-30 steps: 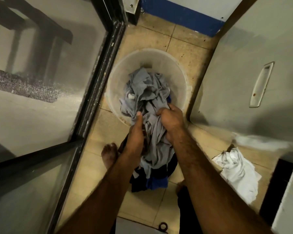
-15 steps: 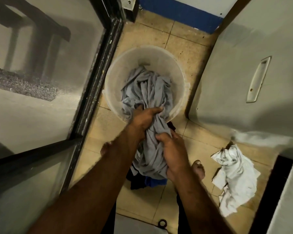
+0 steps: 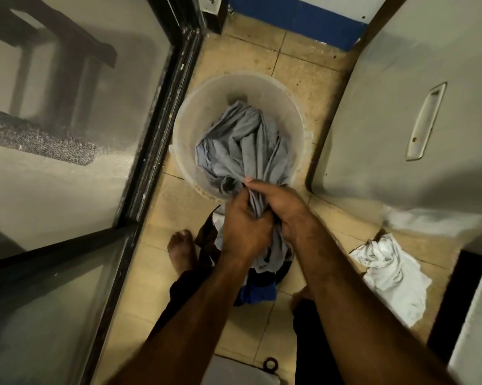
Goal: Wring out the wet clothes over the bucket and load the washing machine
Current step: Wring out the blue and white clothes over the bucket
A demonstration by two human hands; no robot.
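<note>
A translucent white bucket (image 3: 190,120) stands on the tiled floor ahead of me. A wet grey garment (image 3: 245,145) spills from it toward me. My left hand (image 3: 242,229) and my right hand (image 3: 284,204) both grip the bunched grey cloth at the bucket's near rim, close together, fingers curled round it. The cloth's lower end hangs below my hands over a dark and blue pile of clothes (image 3: 259,290) on the floor.
A white crumpled cloth (image 3: 392,273) lies on the floor at right. A pale appliance wall with a recessed handle (image 3: 426,120) stands right of the bucket. A black-framed glass door (image 3: 156,129) bounds the left. My bare foot (image 3: 181,251) stands beside the pile.
My hands have shifted along the grey garment and come together: the left moved down and toward me, the right moved up to the bucket's near rim.
</note>
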